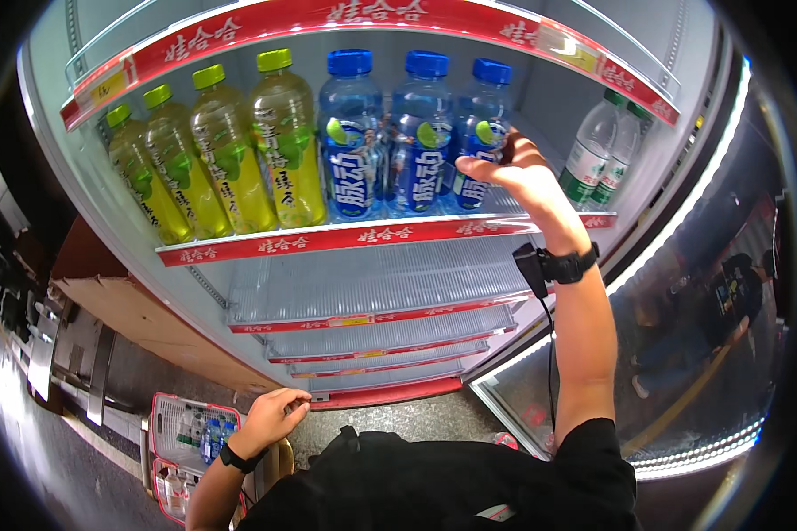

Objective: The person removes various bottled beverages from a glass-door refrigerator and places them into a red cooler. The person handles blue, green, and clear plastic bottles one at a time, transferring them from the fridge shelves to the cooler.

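Note:
My right hand (521, 162) is at the upper refrigerator shelf, with thumb and fingers around the rightmost blue-capped drink bottle (481, 133). That bottle stands upright beside another blue-capped bottle (420, 133), with a third blue-capped bottle (351, 133) farther left. Green-capped bottles of yellow-green drink (285, 146) fill the left part of this shelf. Clear water bottles (591, 149) with green caps are at the right end, past my hand. Low on the left, my left hand (272, 418) hangs with fingers loosely curled and nothing visible in it, above a shopping basket (163, 431).
Lower ribbed shelves (372, 282) with red edge strips step down beneath. The glass door (691, 318) stands swung out at right, reflecting a person. The basket holds blue-capped and clear bottles; a second red-rimmed basket (163, 508) adjoins it. A brown panel (166, 332) flanks the refrigerator's left side.

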Demonstrator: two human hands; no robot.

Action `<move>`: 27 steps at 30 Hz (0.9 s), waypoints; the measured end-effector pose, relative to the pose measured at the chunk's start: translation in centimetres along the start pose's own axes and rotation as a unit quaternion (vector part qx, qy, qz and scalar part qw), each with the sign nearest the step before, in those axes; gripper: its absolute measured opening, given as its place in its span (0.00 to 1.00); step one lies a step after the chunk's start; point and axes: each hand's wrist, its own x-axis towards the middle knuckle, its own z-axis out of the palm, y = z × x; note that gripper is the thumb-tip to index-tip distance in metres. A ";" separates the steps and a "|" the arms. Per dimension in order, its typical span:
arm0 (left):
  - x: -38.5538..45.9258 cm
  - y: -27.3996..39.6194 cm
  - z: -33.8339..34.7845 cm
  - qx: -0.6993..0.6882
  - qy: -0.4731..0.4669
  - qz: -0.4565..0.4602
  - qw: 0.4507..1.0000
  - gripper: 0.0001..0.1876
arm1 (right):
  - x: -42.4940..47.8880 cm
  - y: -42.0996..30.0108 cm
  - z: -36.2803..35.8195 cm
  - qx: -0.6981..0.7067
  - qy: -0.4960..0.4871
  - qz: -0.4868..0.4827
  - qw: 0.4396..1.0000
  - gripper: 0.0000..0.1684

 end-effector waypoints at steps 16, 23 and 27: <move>1.1 3.9 0.4 0.017 -0.031 0.070 0.997 0.11 | -8.4 1.2 2.5 -0.097 0.186 -0.225 0.951 0.48; 1.7 5.7 -0.1 0.001 0.013 0.094 0.995 0.12 | -14.6 -0.2 3.8 -0.016 0.135 -0.337 0.932 0.53; 2.7 8.0 -0.6 -0.006 0.091 0.146 0.985 0.22 | -17.5 0.3 8.1 0.081 0.010 -0.286 0.955 0.49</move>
